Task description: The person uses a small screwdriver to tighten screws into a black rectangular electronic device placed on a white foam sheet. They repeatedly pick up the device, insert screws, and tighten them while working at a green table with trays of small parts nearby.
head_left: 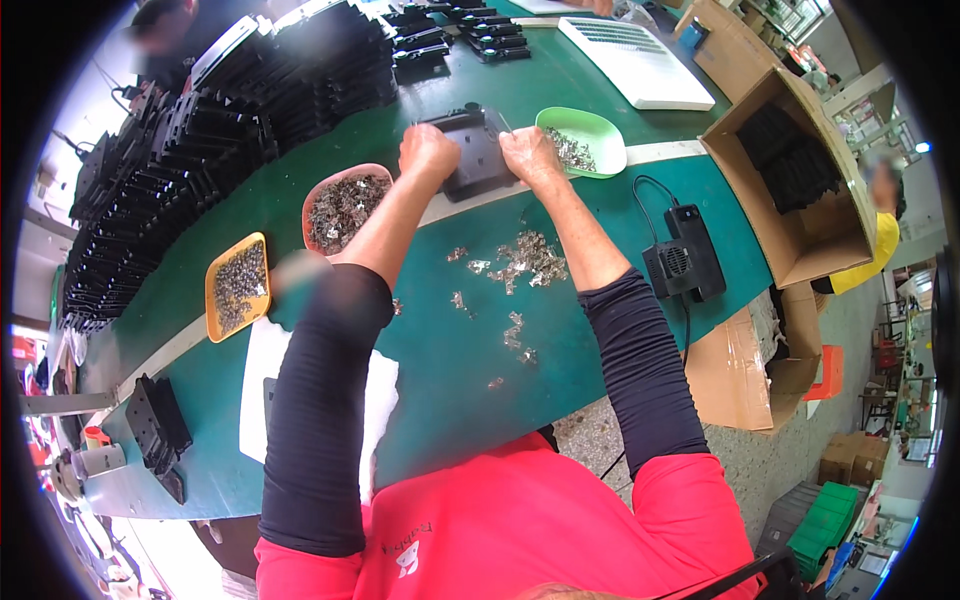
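Note:
A black plastic part (pixel 472 150) lies on the green table (pixel 440 390) in front of me. My left hand (pixel 427 151) rests closed on its left side. My right hand (pixel 530 155) presses its right edge, fingers pinched, seemingly on a small metal clip that I cannot make out. Loose small metal clips (pixel 525 260) lie scattered on the table nearer to me. A pink dish (pixel 345 205) of clips sits left of my left arm. A light green dish (pixel 585 140) of clips sits just right of my right hand.
Rows of stacked black parts (pixel 210 140) fill the far left. A yellow tray (pixel 237 285) of clips, a white panel (pixel 635 62), a small black fan (pixel 685 255) with cable, and an open cardboard box (pixel 800 170) of black parts surround the spot. Other people work at the far edges.

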The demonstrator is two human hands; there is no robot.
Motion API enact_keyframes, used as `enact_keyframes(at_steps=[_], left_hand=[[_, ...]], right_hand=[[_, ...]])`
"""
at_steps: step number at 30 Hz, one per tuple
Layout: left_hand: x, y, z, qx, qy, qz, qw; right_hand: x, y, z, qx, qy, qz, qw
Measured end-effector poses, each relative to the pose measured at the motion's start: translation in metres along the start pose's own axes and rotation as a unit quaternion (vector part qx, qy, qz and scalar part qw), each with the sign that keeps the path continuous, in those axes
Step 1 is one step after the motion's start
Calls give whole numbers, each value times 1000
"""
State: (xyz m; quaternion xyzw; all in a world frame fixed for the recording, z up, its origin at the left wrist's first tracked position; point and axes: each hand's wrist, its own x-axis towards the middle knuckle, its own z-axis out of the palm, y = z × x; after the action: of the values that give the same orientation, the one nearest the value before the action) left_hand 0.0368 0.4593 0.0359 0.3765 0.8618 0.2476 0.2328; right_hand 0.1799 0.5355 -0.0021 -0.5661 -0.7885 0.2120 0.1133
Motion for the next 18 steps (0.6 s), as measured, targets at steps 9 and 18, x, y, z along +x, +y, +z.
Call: enact_keyframes(at_steps=[9,18], left_hand=[[-21,15,-1,-42,-10,-24,999],[-36,4,-7,-106,-22,-6,994]], right_hand=[[-10,10,-6,106,5,56,993],[-22,12,-13,-6,74,-50,996]])
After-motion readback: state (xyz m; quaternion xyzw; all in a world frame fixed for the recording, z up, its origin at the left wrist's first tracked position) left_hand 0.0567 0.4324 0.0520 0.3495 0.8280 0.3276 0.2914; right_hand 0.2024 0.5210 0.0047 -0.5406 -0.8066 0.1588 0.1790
